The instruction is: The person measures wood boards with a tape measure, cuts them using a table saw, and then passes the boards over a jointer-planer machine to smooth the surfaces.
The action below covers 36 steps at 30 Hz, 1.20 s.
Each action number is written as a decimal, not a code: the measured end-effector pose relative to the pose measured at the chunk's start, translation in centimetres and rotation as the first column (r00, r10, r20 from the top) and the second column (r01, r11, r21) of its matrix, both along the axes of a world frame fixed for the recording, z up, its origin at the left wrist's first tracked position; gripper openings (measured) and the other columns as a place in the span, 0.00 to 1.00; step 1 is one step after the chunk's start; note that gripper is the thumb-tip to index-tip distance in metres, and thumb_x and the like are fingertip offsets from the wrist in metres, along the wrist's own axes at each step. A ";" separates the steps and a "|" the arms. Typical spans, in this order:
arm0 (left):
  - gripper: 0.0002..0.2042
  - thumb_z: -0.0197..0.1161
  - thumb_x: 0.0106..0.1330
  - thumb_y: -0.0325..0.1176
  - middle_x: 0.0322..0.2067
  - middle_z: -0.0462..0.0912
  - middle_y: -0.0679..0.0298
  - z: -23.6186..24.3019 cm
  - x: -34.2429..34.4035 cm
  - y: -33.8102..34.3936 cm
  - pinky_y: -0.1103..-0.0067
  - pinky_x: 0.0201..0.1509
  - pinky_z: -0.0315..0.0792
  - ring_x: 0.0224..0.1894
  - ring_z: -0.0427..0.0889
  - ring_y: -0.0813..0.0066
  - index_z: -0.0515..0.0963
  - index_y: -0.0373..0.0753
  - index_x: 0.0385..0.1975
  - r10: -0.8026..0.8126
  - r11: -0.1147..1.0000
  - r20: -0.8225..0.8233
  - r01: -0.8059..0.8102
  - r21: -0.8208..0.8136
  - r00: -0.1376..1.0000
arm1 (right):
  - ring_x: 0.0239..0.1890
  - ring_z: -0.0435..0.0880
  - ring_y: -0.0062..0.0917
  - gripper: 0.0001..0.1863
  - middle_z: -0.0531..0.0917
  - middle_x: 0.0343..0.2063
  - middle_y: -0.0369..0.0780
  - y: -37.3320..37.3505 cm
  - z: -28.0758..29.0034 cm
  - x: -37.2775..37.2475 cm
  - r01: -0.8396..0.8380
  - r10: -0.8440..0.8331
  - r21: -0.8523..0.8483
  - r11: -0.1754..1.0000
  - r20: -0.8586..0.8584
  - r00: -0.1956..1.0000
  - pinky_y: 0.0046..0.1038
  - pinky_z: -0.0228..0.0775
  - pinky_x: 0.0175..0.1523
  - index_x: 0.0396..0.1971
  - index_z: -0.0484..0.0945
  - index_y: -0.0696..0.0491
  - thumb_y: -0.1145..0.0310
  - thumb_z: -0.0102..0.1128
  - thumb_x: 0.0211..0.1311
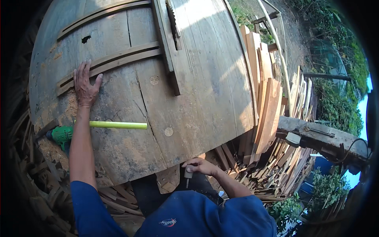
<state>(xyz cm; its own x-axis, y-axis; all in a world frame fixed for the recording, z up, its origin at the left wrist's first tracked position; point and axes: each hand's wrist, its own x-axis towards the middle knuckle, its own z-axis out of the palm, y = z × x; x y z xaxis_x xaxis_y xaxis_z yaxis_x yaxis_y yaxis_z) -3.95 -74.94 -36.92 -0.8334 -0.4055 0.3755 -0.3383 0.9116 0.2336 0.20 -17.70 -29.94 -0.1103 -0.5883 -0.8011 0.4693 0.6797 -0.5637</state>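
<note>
Cylindrical handle, tan with a pale round end and a metal rod below it, sits at 6 o'clock, just beyond the near edge of the bench. The right hand has its fingers curled and closed around it.

Toward 10 o'clock, the left hand lies palm down, fingers extended and thumb spread apart, its fingertips over the end of a slotted wooden strip. A second slotted bar runs roughly parallel, nearer 11 o'clock, and a ragged hole shows between the two. Both meet a long wooden fence board at 12 o'clock, with a toothed saw blade just beside it.

At 9 o'clock, a green power drill rests near the bench's corner amid sawdust; a yellow rod passes beneath the left forearm and points toward 3 o'clock. Sawn planks lean in a stack at 3 o'clock, well apart from the left hand, and a heap of offcuts spreads around 4 o'clock.
</note>
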 end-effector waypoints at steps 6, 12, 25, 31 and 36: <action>0.32 0.62 0.72 0.42 0.68 0.65 0.47 -0.3 3.4 -0.7 0.58 0.74 0.58 0.71 0.63 0.45 0.62 0.36 0.71 -0.073 0.997 -0.062 0.072 -0.025 0.995 | 0.52 0.84 0.41 0.21 0.86 0.46 0.49 8.8 -5.0 -1.8 -0.079 0.062 -0.018 0.997 -0.455 0.888 0.36 0.75 0.56 0.53 0.81 0.56 0.61 0.64 0.62; 0.27 0.58 0.72 0.34 0.68 0.65 0.45 4.9 6.7 26.4 0.55 0.73 0.59 0.70 0.65 0.45 0.63 0.30 0.68 -0.347 0.934 0.021 0.343 0.097 0.938 | 0.49 0.83 0.44 0.20 0.85 0.50 0.48 6.6 -20.6 -1.5 0.691 -0.649 -0.344 0.635 -0.723 0.236 0.38 0.75 0.51 0.55 0.80 0.57 0.62 0.52 0.71; 0.34 0.50 0.78 0.53 0.69 0.56 0.41 2.8 11.2 45.4 0.52 0.74 0.55 0.73 0.57 0.42 0.58 0.29 0.70 -0.561 0.823 0.376 0.547 0.156 0.737 | 0.60 0.76 0.40 0.21 0.77 0.57 0.46 12.9 -18.5 0.5 0.241 -0.291 -0.221 0.945 -0.904 0.314 0.39 0.73 0.59 0.53 0.80 0.51 0.66 0.58 0.57; 0.35 0.48 0.77 0.57 0.70 0.54 0.41 2.9 11.1 45.9 0.49 0.74 0.55 0.73 0.55 0.40 0.57 0.33 0.71 -0.550 0.810 0.409 0.584 0.051 0.728 | 0.60 0.73 0.31 0.18 0.79 0.53 0.38 8.7 -20.6 -0.3 0.104 -0.122 -0.104 0.989 -0.974 0.193 0.39 0.67 0.58 0.47 0.82 0.49 0.62 0.58 0.58; 0.38 0.47 0.76 0.58 0.70 0.50 0.39 2.4 11.0 46.2 0.49 0.75 0.53 0.74 0.53 0.39 0.54 0.29 0.71 -0.524 0.802 0.478 0.598 -0.002 0.705 | 0.62 0.72 0.31 0.15 0.80 0.54 0.38 9.1 -21.2 -0.2 0.130 -0.169 -0.144 0.981 -0.964 0.207 0.38 0.65 0.61 0.41 0.85 0.50 0.63 0.58 0.55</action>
<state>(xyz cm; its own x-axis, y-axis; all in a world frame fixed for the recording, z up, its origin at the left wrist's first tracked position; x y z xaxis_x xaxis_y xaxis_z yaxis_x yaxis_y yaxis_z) 7.09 -28.74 -34.49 -0.9732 0.2199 -0.0672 0.2175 0.9752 0.0414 -0.05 -8.55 -51.13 -0.8762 -0.4818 0.0111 -0.3612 0.6412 -0.6771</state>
